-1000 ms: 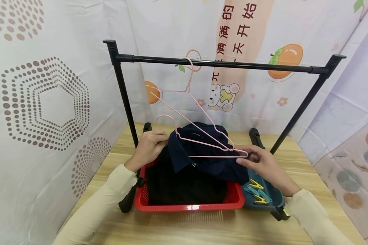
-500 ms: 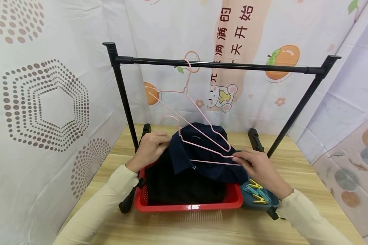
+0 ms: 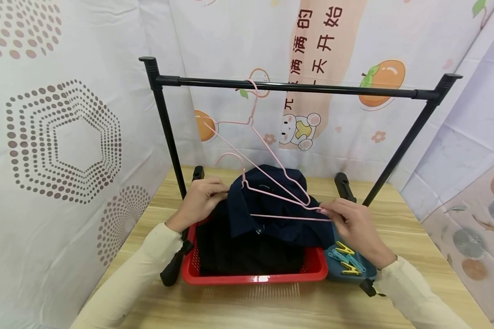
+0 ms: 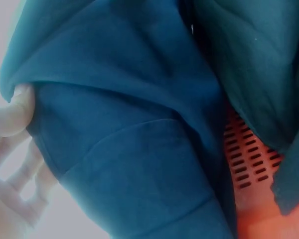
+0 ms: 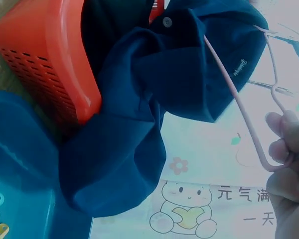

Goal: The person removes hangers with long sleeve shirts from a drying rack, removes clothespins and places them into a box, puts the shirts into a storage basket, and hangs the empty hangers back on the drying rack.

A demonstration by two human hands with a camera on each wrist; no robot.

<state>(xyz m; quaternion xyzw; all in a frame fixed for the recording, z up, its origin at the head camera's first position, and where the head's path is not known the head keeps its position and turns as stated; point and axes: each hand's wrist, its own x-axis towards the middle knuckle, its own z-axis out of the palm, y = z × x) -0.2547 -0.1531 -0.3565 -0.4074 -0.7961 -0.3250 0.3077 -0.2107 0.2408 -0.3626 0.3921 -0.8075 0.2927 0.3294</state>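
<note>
A navy collared shirt [image 3: 241, 214] lies bunched over the red basket [image 3: 255, 278]. My left hand [image 3: 199, 201] pinches the shirt at its left side; in the left wrist view the thumb [image 4: 22, 107] presses on the navy cloth. My right hand [image 3: 354, 226] pinches the right end of a pink hanger [image 3: 288, 217], as the right wrist view shows too. This hanger slants across the shirt, its hook sticking up by the collar. Its left end is hidden in the cloth. White lettering and a button [image 5: 167, 22] show on the shirt in the right wrist view.
Another pink hanger [image 3: 270, 151] hangs from the black rail [image 3: 333, 88], its lower corner overlapping the held hanger in view. Black cloth [image 3: 247, 256] fills the basket. A blue tray [image 3: 364, 274] with yellow and blue clothes pegs [image 3: 350, 260] stands to its right.
My right hand has gone from a looser hold at the hanger's end to a pinch, moving slightly. The held hanger's hook has shifted a little right. My left hand stays almost still.
</note>
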